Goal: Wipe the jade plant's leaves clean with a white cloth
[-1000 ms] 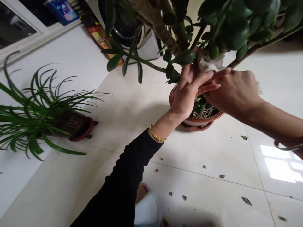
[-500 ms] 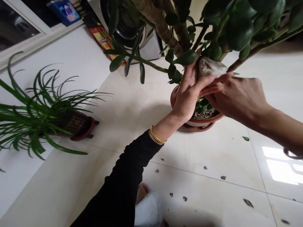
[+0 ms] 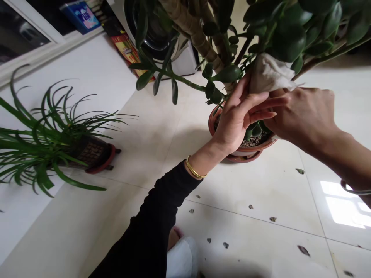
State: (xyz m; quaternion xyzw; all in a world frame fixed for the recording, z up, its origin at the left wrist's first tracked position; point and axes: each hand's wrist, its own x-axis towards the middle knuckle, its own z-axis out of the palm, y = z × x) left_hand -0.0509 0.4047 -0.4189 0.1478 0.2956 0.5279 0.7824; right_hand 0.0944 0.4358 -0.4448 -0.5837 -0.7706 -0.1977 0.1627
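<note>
The left hand [image 3: 234, 119], fingers extended, and the right hand [image 3: 301, 112], fingertips hidden, met on the near side of a crumpled white tissue [image 3: 271, 73] among the jade plant's [image 3: 290, 38] leaves, beside the terracotta-coloured pot [image 3: 257, 148]; whether either gripped anything, I couldn't tell.
</note>
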